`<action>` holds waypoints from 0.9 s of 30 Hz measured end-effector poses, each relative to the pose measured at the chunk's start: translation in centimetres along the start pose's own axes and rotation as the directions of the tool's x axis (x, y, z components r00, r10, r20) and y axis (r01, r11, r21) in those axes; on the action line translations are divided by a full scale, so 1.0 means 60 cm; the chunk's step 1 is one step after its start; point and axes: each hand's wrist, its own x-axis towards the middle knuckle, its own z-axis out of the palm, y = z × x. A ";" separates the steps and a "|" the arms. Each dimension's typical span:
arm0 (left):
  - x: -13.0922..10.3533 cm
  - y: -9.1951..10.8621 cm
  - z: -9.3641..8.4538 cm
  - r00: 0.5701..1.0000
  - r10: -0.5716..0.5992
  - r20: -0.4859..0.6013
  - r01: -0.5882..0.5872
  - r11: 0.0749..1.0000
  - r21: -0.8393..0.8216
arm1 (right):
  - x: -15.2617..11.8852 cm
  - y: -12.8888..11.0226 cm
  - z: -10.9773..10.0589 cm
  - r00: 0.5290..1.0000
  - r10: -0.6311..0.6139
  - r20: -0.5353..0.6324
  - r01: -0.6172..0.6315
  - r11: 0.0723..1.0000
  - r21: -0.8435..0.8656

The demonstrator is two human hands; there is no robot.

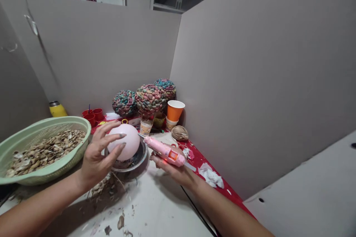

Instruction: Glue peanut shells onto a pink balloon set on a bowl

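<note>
Hot nozzle close to a thin-looking ball

The left hand [97,152] is spreading its fingers over the near side of a pale pink ball [129,142], holding it lightly between thumb and fingertips above the metal bowl [144,157]. The right hand [178,172] is wrapping around the pink glue gun [164,150], whose nozzle is pointing at the ball, opposite the left grip.

If the nozzle is hot, as its glowing light is suggesting, a slip could be burning the left fingertips or bursting the ball, should it be a balloon. Its smooth round side could be rolling under so light a hold. The black cord [194,209], trailing below the right grip, could be catching and tugging the gun sideways. The crumpled tissue [213,176], lying beyond the right wrist, could be sticking to stray glue.

The ball is hiding much of the bowl, so its contents are hard to make out. The right fingers are partly disappearing behind the gun, so whether one is pressing the trigger cannot be told. Whether the nozzle is touching the ball is also unclear. The cord is running out of view at the bottom edge.
</note>
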 end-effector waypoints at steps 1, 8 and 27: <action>0.008 0.009 0.001 0.998 0.057 0.038 -0.057 0.998 0.000 | -0.001 0.001 0.002 0.999 -0.051 0.005 0.051 0.998 -0.025; 0.034 0.035 0.020 0.965 0.177 0.193 -0.178 0.984 -0.012 | -0.011 0.015 0.010 0.988 -0.132 0.079 0.140 0.985 -0.105; -0.037 0.025 -0.055 0.990 -0.064 0.124 0.074 0.994 -0.076 | -0.015 0.038 -0.006 0.928 0.329 -0.176 -0.300 0.938 0.172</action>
